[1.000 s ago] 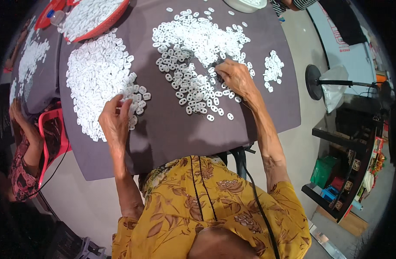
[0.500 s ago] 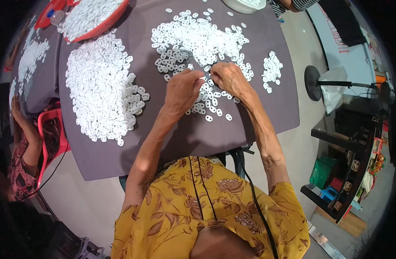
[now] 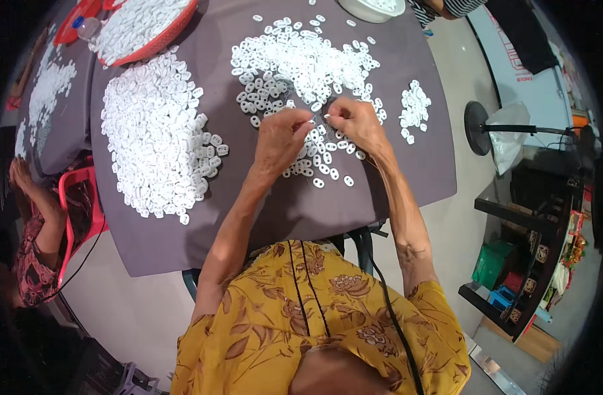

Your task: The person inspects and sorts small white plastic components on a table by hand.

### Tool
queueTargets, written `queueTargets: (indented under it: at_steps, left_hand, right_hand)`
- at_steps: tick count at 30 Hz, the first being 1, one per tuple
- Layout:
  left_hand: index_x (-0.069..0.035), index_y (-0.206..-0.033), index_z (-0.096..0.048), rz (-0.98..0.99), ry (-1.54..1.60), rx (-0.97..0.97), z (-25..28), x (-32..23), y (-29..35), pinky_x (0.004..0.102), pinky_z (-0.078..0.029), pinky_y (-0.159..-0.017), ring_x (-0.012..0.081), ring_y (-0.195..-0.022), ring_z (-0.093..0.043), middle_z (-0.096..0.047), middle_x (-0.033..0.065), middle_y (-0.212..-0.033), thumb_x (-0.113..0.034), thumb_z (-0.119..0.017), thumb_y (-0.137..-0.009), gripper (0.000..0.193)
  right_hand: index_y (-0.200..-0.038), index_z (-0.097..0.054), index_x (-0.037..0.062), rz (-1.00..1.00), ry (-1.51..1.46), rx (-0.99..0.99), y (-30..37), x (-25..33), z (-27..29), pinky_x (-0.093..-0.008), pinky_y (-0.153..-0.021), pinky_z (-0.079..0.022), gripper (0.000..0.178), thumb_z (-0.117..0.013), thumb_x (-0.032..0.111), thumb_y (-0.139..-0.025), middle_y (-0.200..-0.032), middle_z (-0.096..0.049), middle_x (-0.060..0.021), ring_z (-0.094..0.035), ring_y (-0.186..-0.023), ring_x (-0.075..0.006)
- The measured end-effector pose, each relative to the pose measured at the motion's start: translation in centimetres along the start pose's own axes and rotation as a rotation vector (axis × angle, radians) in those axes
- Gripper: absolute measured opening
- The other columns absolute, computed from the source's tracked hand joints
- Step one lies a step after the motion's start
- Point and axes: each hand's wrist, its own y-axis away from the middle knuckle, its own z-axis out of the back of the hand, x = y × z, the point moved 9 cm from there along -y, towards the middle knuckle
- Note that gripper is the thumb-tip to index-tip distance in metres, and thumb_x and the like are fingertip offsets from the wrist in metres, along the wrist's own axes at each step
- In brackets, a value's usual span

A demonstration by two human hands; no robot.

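Both my hands meet over a loose heap of small white oval pieces (image 3: 314, 62), each with two holes, in the middle of the table. My left hand (image 3: 281, 137) is closed in a pinch, with a white oval piece (image 3: 311, 122) at its fingertips. A short gap to the right, my right hand (image 3: 359, 125) also pinches; a speck of white shows at its fingertips, too small to name. Thin grey strands (image 3: 287, 87) lie among the pieces just beyond my hands. More loose white pieces (image 3: 324, 158) lie below and between the wrists.
A big mound of white pieces (image 3: 150, 138) covers the left of the grey-brown tablecloth (image 3: 183, 253). Behind it stands a full red basket (image 3: 163, 41). A small pile (image 3: 414, 108) lies right, a white bowl (image 3: 374, 9) at the back. Another person's arm (image 3: 41, 197) shows far left.
My right hand has drawn slightly back and to the right, widening the gap between my fingertips. My left hand has shifted only a little. The other person's hand at far left has moved.
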Motion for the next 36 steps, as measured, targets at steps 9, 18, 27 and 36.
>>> queueTargets:
  at_steps: [9, 18, 27, 36]
  left_hand:
    - [0.005, -0.087, -0.062, 0.440, 0.803, 0.110, -3.6, 0.4, -0.1, 0.0198, -0.045, -0.056, 0.0089, -0.061, -0.055, -0.060, 0.0055, -0.072, -0.023, -0.062, -0.079, 0.029]
    - [0.003, -0.090, -0.061, 0.444, 0.833, 0.045, -2.8, 1.8, 0.0, 0.0226, -0.050, -0.063, 0.0115, -0.067, -0.060, -0.062, 0.0072, -0.077, -0.016, -0.062, -0.079, 0.023]
    - [0.005, -0.093, -0.058, 0.448, 0.854, 0.034, -2.4, 1.5, 0.8, 0.0224, -0.049, -0.061, 0.0126, -0.068, -0.059, -0.061, 0.0091, -0.079, -0.015, -0.058, -0.080, 0.023]
    - [0.004, -0.092, -0.059, 0.458, 0.845, -0.011, -1.9, 1.5, 1.0, 0.0213, -0.047, -0.059, 0.0104, -0.066, -0.057, -0.061, 0.0080, -0.078, -0.015, -0.058, -0.081, 0.023]
  right_hand:
    - [-0.078, -0.060, -0.0013, 0.251, -0.097, -0.254, 2.1, 4.2, 2.9, -0.0280, -0.054, -0.043, 0.009, -0.059, 0.004, -0.070, -0.065, -0.056, -0.0064, -0.053, -0.060, -0.0149]
    - [-0.087, -0.062, 0.0001, 0.201, 0.111, -0.337, 2.8, -0.1, 5.2, -0.0282, -0.060, -0.045, 0.012, -0.058, 0.002, -0.075, -0.074, -0.060, -0.0105, -0.057, -0.066, -0.0193]
    - [-0.085, -0.061, 0.0016, 0.220, 0.386, -0.143, 2.6, -0.2, 1.5, -0.0373, -0.067, -0.046, 0.013, -0.059, 0.005, -0.073, -0.081, -0.060, -0.0146, -0.058, -0.074, -0.0308]
    - [-0.082, -0.058, 0.0013, 0.321, 0.529, -0.084, 0.0, 0.2, -0.4, -0.0390, -0.065, -0.046, 0.010, -0.057, 0.006, -0.072, -0.074, -0.058, -0.0142, -0.057, -0.071, -0.0313]
